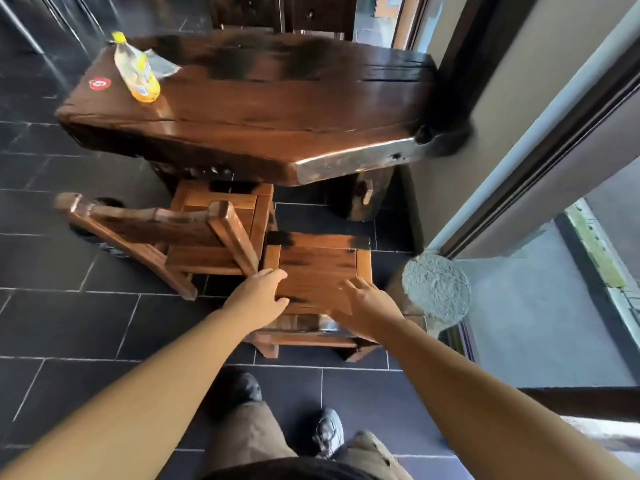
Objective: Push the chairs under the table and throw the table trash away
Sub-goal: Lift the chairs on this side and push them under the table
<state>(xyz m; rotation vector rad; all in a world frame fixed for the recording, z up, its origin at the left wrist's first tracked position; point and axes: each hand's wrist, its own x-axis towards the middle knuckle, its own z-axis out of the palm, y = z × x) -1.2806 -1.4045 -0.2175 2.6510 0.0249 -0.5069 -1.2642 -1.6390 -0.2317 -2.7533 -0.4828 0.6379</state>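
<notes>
A dark wooden table (pixel 263 109) stands ahead of me. On its far left lie a yellow-capped plastic bottle (pixel 136 69) and a crumpled clear wrapper (pixel 161 65). Two wooden chairs stand at the near side. The left chair (pixel 194 230) has its seat partly under the table and its backrest toward the left. The right chair (pixel 322 268) is out on the floor in front of me. My left hand (pixel 263 296) grips the seat's near left edge. My right hand (pixel 363 301) rests flat on the seat's near right part, fingers spread.
A red round sticker (pixel 99 83) is on the table's left corner. A rough concrete post (pixel 436 289) stands just right of the right chair, beside a sliding door frame (pixel 540 174). Dark tiled floor (pixel 86 323) spreads to the left. More wooden furniture (pixel 284 12) stands behind the table.
</notes>
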